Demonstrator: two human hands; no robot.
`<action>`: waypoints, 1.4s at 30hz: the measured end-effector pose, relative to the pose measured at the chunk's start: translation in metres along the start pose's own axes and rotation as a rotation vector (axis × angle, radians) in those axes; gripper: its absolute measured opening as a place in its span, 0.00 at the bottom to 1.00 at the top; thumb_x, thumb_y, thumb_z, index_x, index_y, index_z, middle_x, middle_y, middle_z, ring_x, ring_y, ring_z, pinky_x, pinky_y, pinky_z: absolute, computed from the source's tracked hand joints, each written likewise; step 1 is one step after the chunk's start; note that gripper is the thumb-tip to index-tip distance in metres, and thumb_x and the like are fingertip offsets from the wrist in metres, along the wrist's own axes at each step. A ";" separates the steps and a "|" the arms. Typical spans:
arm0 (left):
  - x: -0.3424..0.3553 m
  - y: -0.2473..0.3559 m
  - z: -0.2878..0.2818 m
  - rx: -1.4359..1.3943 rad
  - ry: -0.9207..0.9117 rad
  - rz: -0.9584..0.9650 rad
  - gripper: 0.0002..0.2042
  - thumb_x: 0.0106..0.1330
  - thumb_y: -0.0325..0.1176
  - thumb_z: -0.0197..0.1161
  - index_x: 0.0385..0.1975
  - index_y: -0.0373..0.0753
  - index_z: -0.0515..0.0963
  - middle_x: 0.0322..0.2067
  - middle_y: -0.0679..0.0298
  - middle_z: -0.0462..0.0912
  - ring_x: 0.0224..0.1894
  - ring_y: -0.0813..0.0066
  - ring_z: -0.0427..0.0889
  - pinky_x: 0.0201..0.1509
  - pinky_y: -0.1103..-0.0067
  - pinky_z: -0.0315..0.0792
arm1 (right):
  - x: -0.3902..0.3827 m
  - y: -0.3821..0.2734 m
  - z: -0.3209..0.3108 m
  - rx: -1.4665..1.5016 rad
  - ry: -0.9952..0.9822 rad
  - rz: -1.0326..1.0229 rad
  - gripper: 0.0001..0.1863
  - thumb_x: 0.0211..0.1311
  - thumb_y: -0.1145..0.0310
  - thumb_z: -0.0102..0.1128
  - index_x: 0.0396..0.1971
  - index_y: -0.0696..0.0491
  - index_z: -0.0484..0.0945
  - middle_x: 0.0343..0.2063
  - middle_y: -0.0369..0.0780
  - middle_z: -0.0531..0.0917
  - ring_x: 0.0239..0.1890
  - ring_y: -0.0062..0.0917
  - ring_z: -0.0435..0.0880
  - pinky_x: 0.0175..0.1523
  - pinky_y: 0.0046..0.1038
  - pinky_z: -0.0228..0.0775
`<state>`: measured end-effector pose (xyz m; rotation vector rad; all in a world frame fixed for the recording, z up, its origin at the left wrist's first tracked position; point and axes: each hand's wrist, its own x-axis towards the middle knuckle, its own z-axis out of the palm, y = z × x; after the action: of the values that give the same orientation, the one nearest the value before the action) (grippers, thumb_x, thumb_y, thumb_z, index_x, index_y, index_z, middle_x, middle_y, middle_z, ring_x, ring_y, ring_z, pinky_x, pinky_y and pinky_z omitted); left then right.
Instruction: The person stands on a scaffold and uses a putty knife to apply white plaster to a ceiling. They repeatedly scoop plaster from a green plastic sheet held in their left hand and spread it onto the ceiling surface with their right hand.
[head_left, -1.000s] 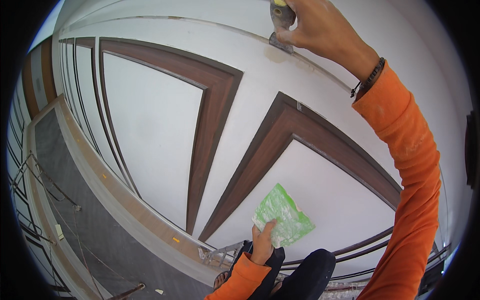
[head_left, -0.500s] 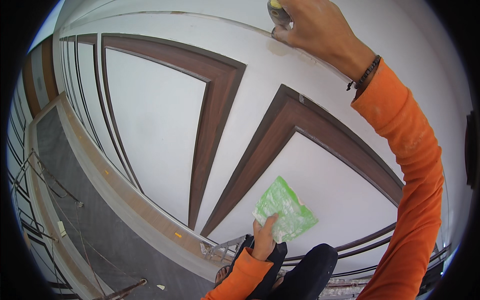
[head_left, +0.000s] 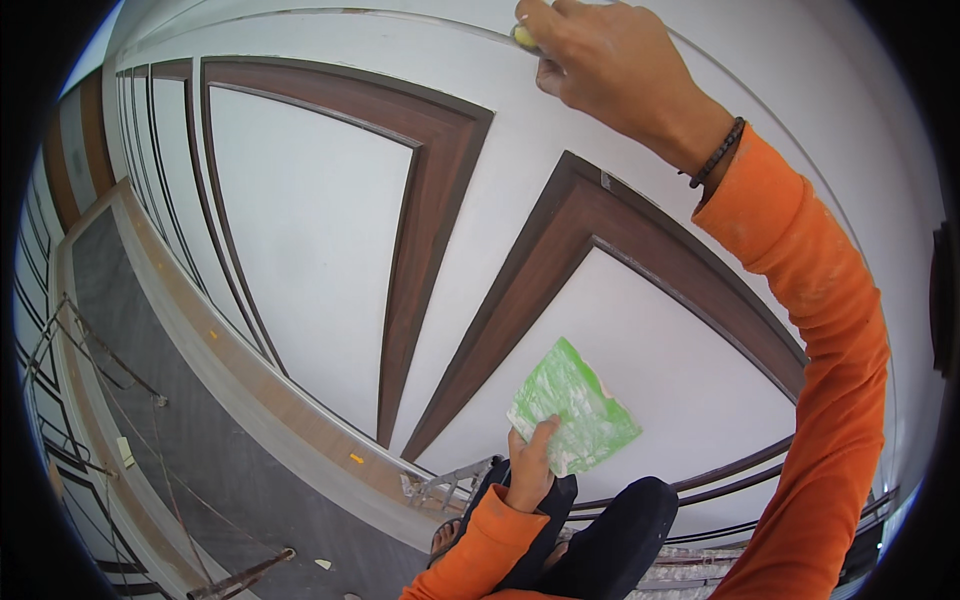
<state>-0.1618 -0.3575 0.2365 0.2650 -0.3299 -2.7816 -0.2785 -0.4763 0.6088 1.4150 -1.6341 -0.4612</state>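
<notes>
My left hand (head_left: pixel 531 468) grips the lower left corner of a thin green plate (head_left: pixel 575 415) smeared with white paste, thumb on its upper face. It is held above my knees. High on the white wall (head_left: pixel 560 115), my right hand (head_left: pixel 625 90) is closed round a putty knife (head_left: pixel 524 37). Only the yellow end of its handle shows; its blade is hidden behind the fingers and wall line. A narrow trim line (head_left: pixel 400 14) curves along the wall at that height.
Dark brown moulded frames (head_left: pixel 440 190) stand out from the wall below my right hand. A metal ladder (head_left: pixel 450 487) is beside my legs (head_left: pixel 620 535). Far below at left lies a grey floor (head_left: pixel 250 470), with thin metal frames (head_left: pixel 110 360) and a pipe (head_left: pixel 245 575).
My right hand has shifted slightly left and turned with the putty knife, so less of the handle shows. The green plate has risen and tilted a little in my left hand.
</notes>
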 end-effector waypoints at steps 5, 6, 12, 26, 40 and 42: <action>0.004 -0.004 -0.005 -0.003 0.005 0.023 0.18 0.64 0.25 0.60 0.54 0.32 0.68 0.44 0.56 0.79 0.42 0.63 0.86 0.43 0.70 0.85 | -0.014 -0.001 0.020 -0.149 0.217 -0.083 0.12 0.55 0.69 0.67 0.36 0.53 0.74 0.24 0.37 0.81 0.23 0.30 0.81 0.28 0.31 0.73; 0.004 -0.005 -0.005 -0.003 0.003 0.017 0.18 0.64 0.25 0.60 0.54 0.32 0.68 0.44 0.56 0.79 0.42 0.63 0.86 0.43 0.70 0.85 | -0.017 -0.001 0.017 -0.146 0.230 -0.082 0.12 0.54 0.69 0.66 0.35 0.53 0.73 0.24 0.38 0.80 0.22 0.32 0.80 0.27 0.32 0.72; 0.004 -0.005 -0.005 -0.009 0.005 0.011 0.18 0.64 0.25 0.60 0.53 0.30 0.70 0.44 0.56 0.80 0.43 0.66 0.85 0.44 0.72 0.83 | -0.032 0.002 -0.033 0.052 0.222 0.004 0.11 0.52 0.70 0.67 0.33 0.54 0.75 0.23 0.41 0.81 0.24 0.36 0.81 0.30 0.33 0.72; 0.001 0.003 -0.001 0.006 0.000 0.011 0.16 0.66 0.24 0.59 0.52 0.29 0.72 0.44 0.58 0.80 0.43 0.71 0.83 0.45 0.76 0.79 | -0.050 0.044 -0.047 0.356 0.170 0.193 0.13 0.50 0.68 0.75 0.30 0.52 0.78 0.19 0.34 0.79 0.17 0.18 0.73 0.23 0.23 0.65; 0.001 0.003 0.000 -0.002 0.021 0.003 0.16 0.66 0.24 0.59 0.53 0.29 0.71 0.45 0.57 0.79 0.44 0.70 0.83 0.46 0.75 0.79 | -0.040 0.039 -0.042 0.343 0.032 0.160 0.13 0.53 0.66 0.73 0.27 0.52 0.75 0.20 0.38 0.80 0.20 0.25 0.79 0.28 0.26 0.70; 0.001 0.004 0.000 -0.004 0.020 0.000 0.16 0.66 0.24 0.59 0.53 0.29 0.71 0.46 0.57 0.79 0.43 0.70 0.83 0.46 0.75 0.79 | -0.039 0.039 -0.043 0.348 0.027 0.151 0.13 0.53 0.66 0.74 0.27 0.52 0.75 0.20 0.38 0.80 0.20 0.24 0.79 0.28 0.26 0.71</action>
<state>-0.1612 -0.3610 0.2375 0.2916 -0.3198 -2.7776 -0.2688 -0.4181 0.6462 1.5236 -1.8460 -0.0711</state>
